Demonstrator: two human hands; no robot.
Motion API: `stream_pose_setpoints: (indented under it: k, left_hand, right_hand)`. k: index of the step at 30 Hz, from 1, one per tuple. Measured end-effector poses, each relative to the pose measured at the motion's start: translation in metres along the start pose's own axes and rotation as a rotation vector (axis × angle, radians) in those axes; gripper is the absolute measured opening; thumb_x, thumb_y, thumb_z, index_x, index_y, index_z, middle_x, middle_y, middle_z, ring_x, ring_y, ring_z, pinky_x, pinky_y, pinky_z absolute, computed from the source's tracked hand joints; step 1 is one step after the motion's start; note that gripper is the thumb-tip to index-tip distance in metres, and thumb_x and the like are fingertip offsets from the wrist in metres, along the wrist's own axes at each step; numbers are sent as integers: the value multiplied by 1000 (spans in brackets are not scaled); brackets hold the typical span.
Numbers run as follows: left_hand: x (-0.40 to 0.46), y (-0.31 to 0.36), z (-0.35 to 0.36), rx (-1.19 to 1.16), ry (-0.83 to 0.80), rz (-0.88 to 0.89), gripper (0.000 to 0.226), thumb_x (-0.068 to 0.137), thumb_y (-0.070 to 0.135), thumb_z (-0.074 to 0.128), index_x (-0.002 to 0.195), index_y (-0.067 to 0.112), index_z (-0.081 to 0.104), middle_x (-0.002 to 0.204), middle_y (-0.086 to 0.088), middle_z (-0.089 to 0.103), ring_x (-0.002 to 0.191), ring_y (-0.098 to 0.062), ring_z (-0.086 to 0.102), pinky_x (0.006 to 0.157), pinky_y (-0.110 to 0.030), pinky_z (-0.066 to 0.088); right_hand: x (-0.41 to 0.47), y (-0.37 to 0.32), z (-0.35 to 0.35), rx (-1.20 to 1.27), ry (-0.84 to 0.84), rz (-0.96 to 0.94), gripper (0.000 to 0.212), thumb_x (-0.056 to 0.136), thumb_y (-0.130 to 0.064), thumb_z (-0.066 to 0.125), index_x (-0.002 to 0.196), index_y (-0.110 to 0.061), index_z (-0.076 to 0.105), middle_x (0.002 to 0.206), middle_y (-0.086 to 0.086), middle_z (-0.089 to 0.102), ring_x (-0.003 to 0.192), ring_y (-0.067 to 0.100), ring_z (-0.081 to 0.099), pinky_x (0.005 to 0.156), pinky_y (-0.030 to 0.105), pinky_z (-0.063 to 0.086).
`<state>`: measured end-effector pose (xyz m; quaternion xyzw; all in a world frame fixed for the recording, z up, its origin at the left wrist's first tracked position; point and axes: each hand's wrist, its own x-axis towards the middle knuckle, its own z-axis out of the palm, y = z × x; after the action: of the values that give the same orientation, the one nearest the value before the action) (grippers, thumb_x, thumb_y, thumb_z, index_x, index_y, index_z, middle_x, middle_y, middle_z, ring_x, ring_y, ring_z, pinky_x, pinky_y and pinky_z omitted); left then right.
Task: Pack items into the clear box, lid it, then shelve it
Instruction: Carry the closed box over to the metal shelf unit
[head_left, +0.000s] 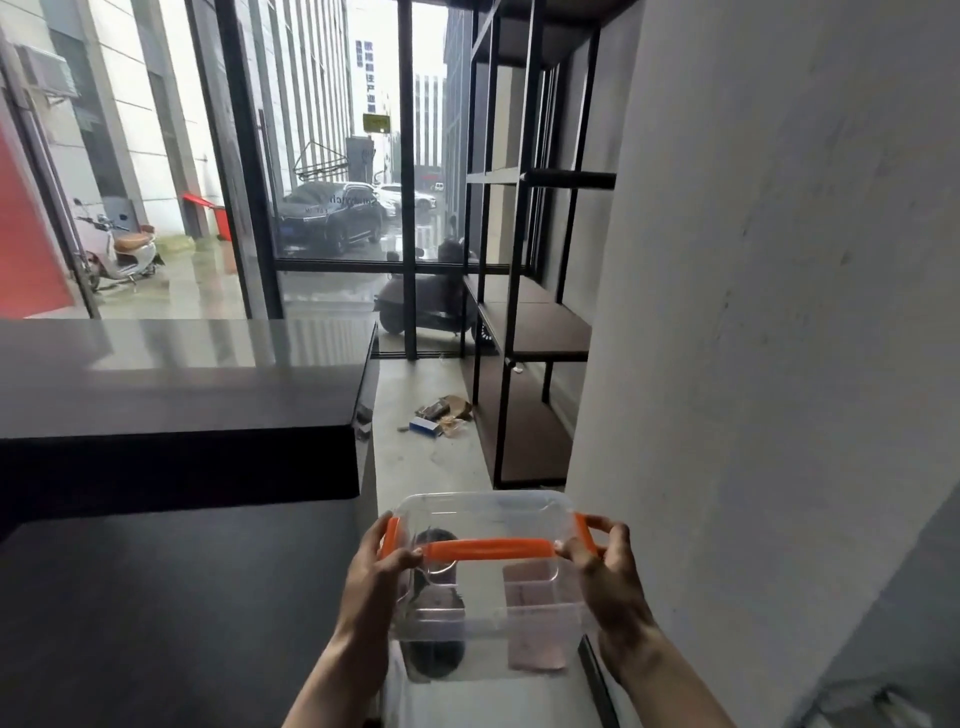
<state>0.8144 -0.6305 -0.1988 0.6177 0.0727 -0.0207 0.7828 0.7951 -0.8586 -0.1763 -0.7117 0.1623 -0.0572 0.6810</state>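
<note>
I hold the clear box (485, 519) in front of me at the bottom centre, lid on, with an orange handle (488, 548) across its top and orange clips at both ends. My left hand (376, 577) grips the left end and my right hand (605, 566) grips the right end. Inside, through the plastic, a dark round item (434, 551) lies on the left and a pinkish flat item (535, 639) on the right. A black metal shelf unit (524, 332) with brown boards stands ahead on the right.
A dark counter (176, 395) fills the left side. A grey wall (779, 312) closes the right. Scraps and a small box (436, 415) lie on the concrete floor before the shelf. Behind, a glass wall shows a scooter and cars outside.
</note>
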Motion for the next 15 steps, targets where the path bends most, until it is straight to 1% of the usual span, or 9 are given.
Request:
stream_pose_setpoints:
  k: [3, 7, 8, 10, 11, 12, 13, 15]
  left_hand:
    - [56, 19, 13, -2, 3, 0, 89, 64, 29, 69, 148, 33, 42, 141, -8, 57, 122, -35, 58, 101, -64, 45]
    - [131, 33, 30, -6, 5, 27, 89, 64, 28, 68, 149, 31, 42, 139, -9, 58, 121, -34, 58, 100, -62, 46]
    - [153, 34, 34, 12, 16, 42, 88, 65, 28, 68, 149, 31, 42, 140, -10, 58, 120, -34, 59, 98, -60, 48]
    - [198, 32, 43, 14, 22, 77, 84, 72, 23, 69, 151, 28, 40, 141, -10, 56, 118, -33, 59, 87, -48, 53]
    - [222, 34, 49, 9, 23, 88, 82, 76, 20, 68, 152, 27, 38, 142, -10, 55, 119, -32, 58, 81, -42, 52]
    - [248, 33, 56, 16, 25, 92, 83, 77, 20, 68, 153, 26, 37, 143, -9, 54, 120, -33, 57, 79, -40, 51]
    - [273, 32, 63, 30, 28, 91, 86, 73, 23, 68, 153, 25, 36, 144, -9, 53, 122, -33, 57, 83, -42, 52]
    - [323, 34, 76, 50, 40, 92, 93, 63, 29, 69, 152, 28, 39, 144, -8, 55, 122, -34, 58, 97, -53, 50]
  right_hand:
    - [53, -20, 12, 11, 10, -16, 37, 99, -29, 58, 131, -26, 41, 128, 16, 59, 94, 22, 65, 59, 30, 51]
    - [128, -41, 28, 3, 16, -48, 39, 99, -32, 59, 133, -26, 42, 129, 15, 58, 98, 25, 64, 60, 32, 51]
    - [149, -44, 33, 1, 20, -55, 39, 99, -32, 59, 133, -25, 43, 128, 15, 58, 98, 25, 64, 60, 31, 51]
    - [193, -46, 42, 12, 21, -73, 37, 98, -31, 60, 131, -24, 44, 125, 15, 60, 100, 27, 64, 61, 32, 51]
    - [217, -47, 46, 24, 25, -84, 37, 98, -31, 60, 131, -23, 44, 124, 15, 60, 101, 28, 64, 61, 32, 52]
    - [243, -47, 49, 30, 28, -91, 36, 98, -30, 60, 130, -22, 44, 124, 14, 59, 99, 27, 64, 61, 32, 52]
    - [269, -47, 52, 31, 26, -92, 36, 99, -30, 60, 130, -22, 45, 123, 14, 59, 97, 25, 64, 60, 31, 51]
    - [324, -51, 60, 51, 8, -89, 37, 99, -30, 60, 131, -21, 44, 120, 12, 59, 93, 19, 63, 59, 30, 50]
